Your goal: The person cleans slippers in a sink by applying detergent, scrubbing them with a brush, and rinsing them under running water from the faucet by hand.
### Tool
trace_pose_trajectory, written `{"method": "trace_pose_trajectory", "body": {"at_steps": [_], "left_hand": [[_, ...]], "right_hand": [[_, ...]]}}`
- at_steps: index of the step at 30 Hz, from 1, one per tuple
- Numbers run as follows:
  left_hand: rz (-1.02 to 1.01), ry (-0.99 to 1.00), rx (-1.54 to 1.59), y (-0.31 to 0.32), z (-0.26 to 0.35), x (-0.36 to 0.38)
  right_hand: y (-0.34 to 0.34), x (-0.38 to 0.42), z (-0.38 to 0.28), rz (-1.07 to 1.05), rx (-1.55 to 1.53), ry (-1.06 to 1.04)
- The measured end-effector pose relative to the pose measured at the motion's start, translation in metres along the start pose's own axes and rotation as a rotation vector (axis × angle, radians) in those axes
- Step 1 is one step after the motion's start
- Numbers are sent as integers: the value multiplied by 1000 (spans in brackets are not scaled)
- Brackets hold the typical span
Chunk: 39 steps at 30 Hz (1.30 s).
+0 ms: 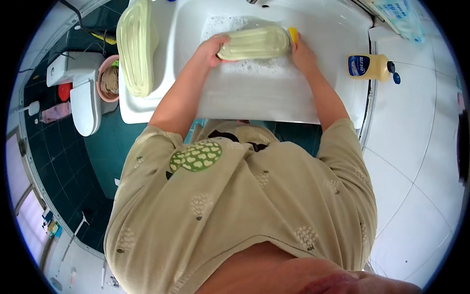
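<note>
Holding a green tray [254,44] near the top middle of the frame, just over the soapy water [252,65] in the sink [274,100]. Gripping its left end in the left hand [214,50], with thumb and fingers closed around the edge, probably to stop any slipping. Turned with the ribbed side up. Held low, perhaps to let drips go into the sink and not onto the floor.

Pinching a yellow sponge [293,35] in the right hand [304,54], close by the tray's right end. Pressed together there, not spread. Cannot tell about touching between sponge and tray. Seems handy, with one hand for gripping and one for the sponge.

Put on the sink's flat left side, in the upper left: a second tray [136,49], green and ribbed too. Likely laid there to be out of the way of both arms, yet near enough to reach.

Set at the right of the frame: a bottle [373,67] with a dark cap, maybe to be near the right hand. Cannot tell about standing or lying.
</note>
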<state>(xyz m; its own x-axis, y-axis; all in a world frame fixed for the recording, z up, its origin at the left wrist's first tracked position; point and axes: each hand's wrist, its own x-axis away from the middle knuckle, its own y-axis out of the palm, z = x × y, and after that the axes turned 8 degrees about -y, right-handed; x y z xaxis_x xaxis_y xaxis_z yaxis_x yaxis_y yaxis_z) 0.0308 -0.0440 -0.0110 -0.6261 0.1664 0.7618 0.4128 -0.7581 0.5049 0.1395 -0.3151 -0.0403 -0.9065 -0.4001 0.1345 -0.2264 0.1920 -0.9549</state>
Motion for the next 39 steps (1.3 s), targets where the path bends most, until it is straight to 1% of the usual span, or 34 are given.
{"method": "trace_pose_trajectory", "body": {"at_steps": [1,3,5,7,9,11,12,14,15,17,18,19,21,22,24,25,27,28,29,31,33,34,35,36,37,38,39], "left_hand": [[-5,6,-4,2,5,3],[55,-26,-126,5,4,11],[71,-8,-160,-5,4,0],[77,-3,-202,-8,-2,-5],[123,77,-222,-1,-5,-6],[153,92,-220,7,-5,2],[184,108,-221,9,-4,5],[193,100,-241,4,-8,-2],[200,94,-259,1,-9,-6],[189,89,-256,-1,-9,-5],[176,90,-255,-3,-6,-4],[176,97,-253,-7,-5,-9],[157,91,-228,-11,-8,-20],[150,92,-227,-9,-7,-22],[152,103,-237,-8,-9,-20],[157,106,-240,-8,-8,-18],[163,104,-231,-8,-10,-9],[165,112,-241,-11,-6,-12],[141,111,-227,-17,-7,-21],[105,107,-216,-18,-7,-23],[348,357,-831,-14,-3,-17],[350,360,-834,0,-8,-3],[492,559,-1379,22,-17,19],[625,755,-1928,38,-23,30],[625,755,-1934,43,-26,28],[558,720,-2045,45,-30,25],[487,682,-2152,48,-34,22]], "right_hand": [[1,4,-4,-33,-17,16],[6,8,-3,-79,-21,22],[19,9,-8,78,-120,109],[14,17,-13,73,-133,106],[4,20,-26,78,-138,100],[4,21,-51,35,-120,9],[5,26,-65,34,-123,8],[-1,41,-88,-118,-44,-320],[-1,38,-84,-118,-44,-321],[-2,26,-63,-82,-86,-280],[-3,13,-46,-74,-102,-124],[-5,6,-38,-70,-100,-130],[-4,4,-23,-71,-108,52],[0,11,-33,-67,-101,54],[14,34,-70,71,-71,-399],[12,32,-71,74,-77,-402],[1,30,-66,-134,-81,-252],[2,23,-45,43,-16,-274],[-5,18,-32,47,-19,-268],[-22,13,-13,-155,43,37],[-22,15,-6,-138,-1,35],[-18,16,-3,-129,-50,27],[-11,15,1,-126,-56,27],[-1,11,8,-64,-119,35],[2,10,13,-6,-180,45],[2,7,19,-5,-185,47],[1,4,27,53,-226,-48]]}}
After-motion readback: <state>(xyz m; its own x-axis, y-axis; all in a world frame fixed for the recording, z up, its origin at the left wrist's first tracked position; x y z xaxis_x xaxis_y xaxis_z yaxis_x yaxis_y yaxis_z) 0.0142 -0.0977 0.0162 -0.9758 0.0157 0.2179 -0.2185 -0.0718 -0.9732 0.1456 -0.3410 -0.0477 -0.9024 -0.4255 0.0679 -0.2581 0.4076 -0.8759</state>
